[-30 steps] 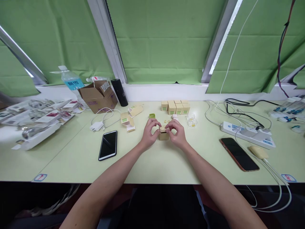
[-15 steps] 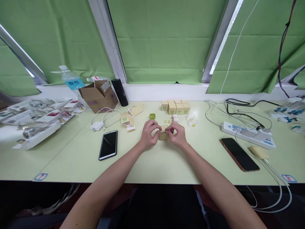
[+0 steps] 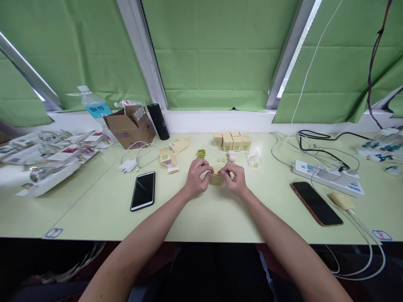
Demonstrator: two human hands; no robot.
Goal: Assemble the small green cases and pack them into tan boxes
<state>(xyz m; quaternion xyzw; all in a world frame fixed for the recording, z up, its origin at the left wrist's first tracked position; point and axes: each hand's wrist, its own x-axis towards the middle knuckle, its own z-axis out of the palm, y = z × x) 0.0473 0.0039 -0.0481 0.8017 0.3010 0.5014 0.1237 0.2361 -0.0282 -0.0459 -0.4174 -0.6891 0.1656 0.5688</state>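
Note:
A small brown cardboard box [image 3: 216, 180] stands on the table in front of me, its top flap raised. My left hand [image 3: 198, 176] pinches the left side of its upper edge with thumb and fingers. On the other side, my right hand [image 3: 233, 177] grips the right end of the flap and edge. The inside of the box is hidden from me. Just beyond the hands are a green square ring-like piece [image 3: 201, 153], two tiny yellow pieces [image 3: 221, 160], a pair of small white round pieces [image 3: 231, 156] and clear plastic cups [image 3: 253, 158].
Several finished-looking small boxes [image 3: 236, 141] stand in a row at the back. Flattened cartons [image 3: 169, 159] lie left, near a phone [image 3: 143, 191] and a charger [image 3: 128, 166]. On the right are a power strip [image 3: 327, 178], another phone [image 3: 316, 204] and loose cables.
My right fingers have shifted slightly at the box's upper edge, and the dark gap along its top looks narrower. Both hands keep their hold; the other things stay put.

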